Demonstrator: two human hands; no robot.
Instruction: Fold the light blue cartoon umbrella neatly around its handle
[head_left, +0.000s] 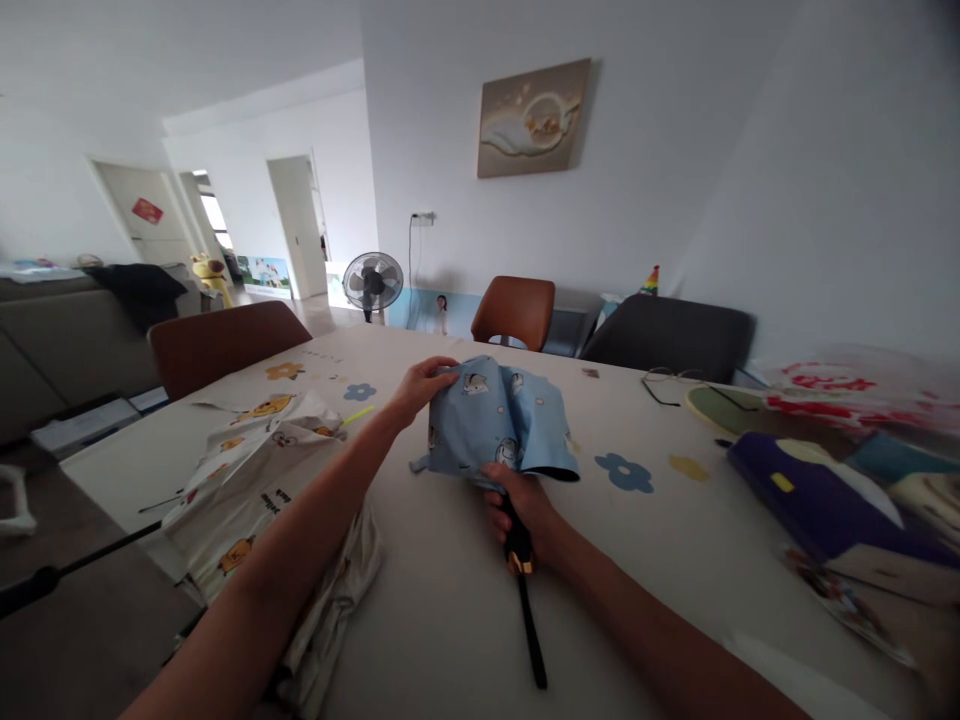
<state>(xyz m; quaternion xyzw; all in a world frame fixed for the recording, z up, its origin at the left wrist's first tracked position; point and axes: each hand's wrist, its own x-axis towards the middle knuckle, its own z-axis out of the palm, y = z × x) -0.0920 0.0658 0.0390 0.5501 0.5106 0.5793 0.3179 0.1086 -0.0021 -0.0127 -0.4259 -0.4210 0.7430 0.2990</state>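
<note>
- Gripping the black handle (516,540) with gold-coloured trim, our right hand (521,508) wraps its fingers just below the cloth of the light blue folding umbrella printed with cartoon animals (469,425).
- Up and to the left of that hand, our left hand (429,386) pinches the canopy's upper left edge.
- The umbrella is between our hands, loose folds above the right one, over the white table (442,600); a narrow black wrist strap (532,635) trails below that hand.
- We judge the cloth light, soft and slightly slippery; any ribs hidden inside are probably thin and easily bent.
- For us, the stiff handle looks the surest hold, and the cloth is best pinched flat near its hem.
- Left of our left hand lies a rumpled cream cloth umbrella with yellow ducks (217,520).
</note>
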